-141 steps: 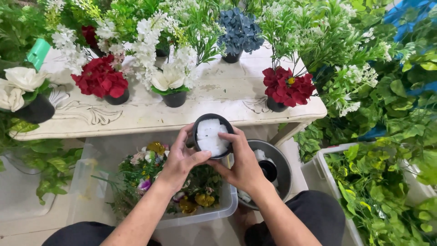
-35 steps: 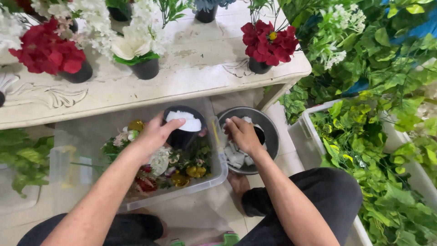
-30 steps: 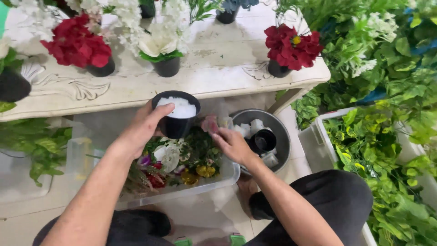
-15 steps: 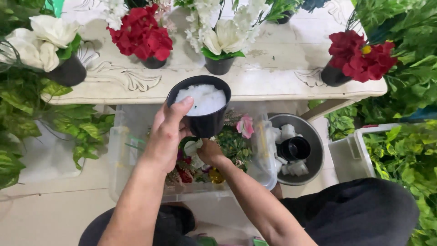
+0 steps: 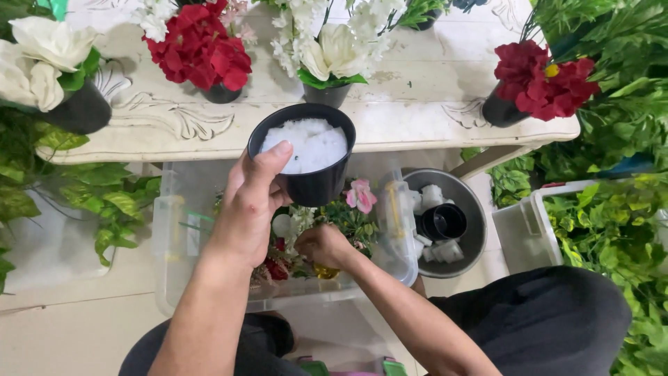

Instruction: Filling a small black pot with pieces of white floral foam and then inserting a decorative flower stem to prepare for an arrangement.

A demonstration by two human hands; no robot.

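Closest to the person, the right hand [image 5: 323, 245] is down inside a clear plastic bin [image 5: 170, 230]. Its fingers are curled in among the fake flowers [image 5: 348, 216] there. You cannot tell if they have grabbed one, because the petals hide the fingertips. A small pink flower [image 5: 362, 196] pokes up just beside that hand.

A bit higher, the left hand [image 5: 250, 205] holds up a little black pot [image 5: 306, 163]. The fingers wrap tight around its side, and the thumb rests on the rim. The pot is full of white foam [image 5: 305, 144]. It hangs in the air over the bin, in front of the table edge.

To the right sits a round metal bowl [image 5: 470, 216] with an empty black pot [image 5: 442, 221] and white chunks inside.

Farther off is a white table [image 5: 410, 118] with pots of red flowers [image 5: 198, 49] and white flowers [image 5: 337, 52].
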